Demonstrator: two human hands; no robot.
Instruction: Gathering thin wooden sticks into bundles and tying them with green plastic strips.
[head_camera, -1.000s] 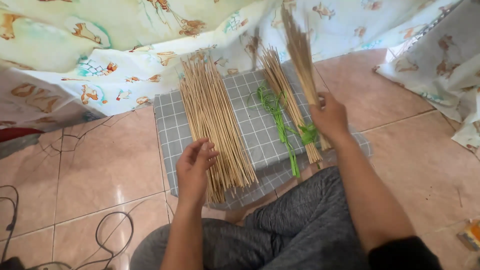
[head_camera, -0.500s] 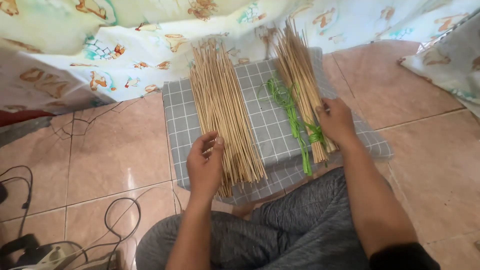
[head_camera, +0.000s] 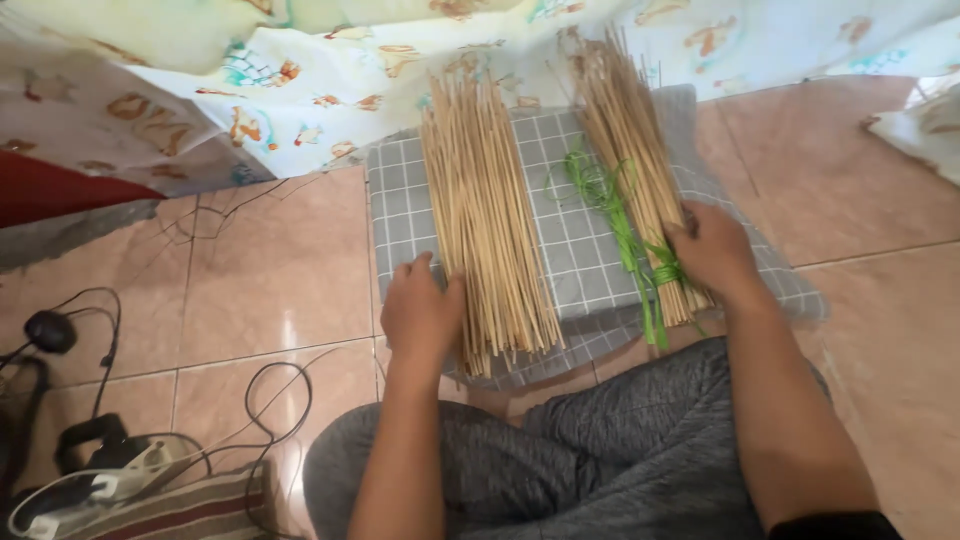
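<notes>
A loose pile of thin tan sticks (head_camera: 487, 210) lies lengthwise on a grey checked cushion (head_camera: 400, 215). My left hand (head_camera: 420, 312) rests against the pile's near left side, fingers touching the sticks. To the right, a second bundle of sticks (head_camera: 627, 150) is tied near its end with green string (head_camera: 612, 215). My right hand (head_camera: 712, 250) grips that bundle at the tie, pressing it down on the cushion.
A patterned cloth (head_camera: 300, 70) hangs over the back of the scene. Black cables (head_camera: 255, 390) and a power strip (head_camera: 110, 480) lie on the tiled floor at lower left. My grey-trousered legs (head_camera: 600, 460) fill the bottom centre.
The tied bundle, earlier tilted up in my right hand, now lies flat on the cushion. My left hand has settled against the loose pile. The view has shifted.
</notes>
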